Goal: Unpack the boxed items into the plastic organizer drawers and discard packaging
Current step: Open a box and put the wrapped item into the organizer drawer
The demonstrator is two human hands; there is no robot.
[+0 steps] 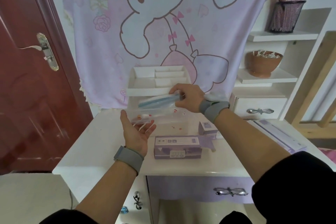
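At nine o'clock in the view is a dark red door [27, 78] with a shiny handle [47, 51]. A big cartoon blanket [163, 23] hangs at twelve o'clock, behind a white desk [101, 147]. The left hand [137, 132] is in the middle, a bit to the left. Its palm faces up and its fingers are spread apart and hold nothing. The fingertips are right at the front of a clear drawer [163, 114] that is pulled out, but I cannot tell if they touch it. The drawer belongs to the plastic organizer [143, 85], which has a white tray with little boxes on top. Above the open drawer is a clear packet [156, 101] with something blue inside, tilted up to the right. The right hand [189, 99] pinches the packet's right end with the thumb and curled fingers. Both wrists wear grey bands. At six o'clock from the packet, a purple box [177, 148] lies flat on the desk. A small purple box [207, 127] stands at one o'clock from it, close by. At three o'clock a long purple box [278, 133] lies on the desk edge. Up on the shelves at two o'clock are a black mesh cup [284, 17] and, below it, a brown bowl [262, 63] of cotton swabs.
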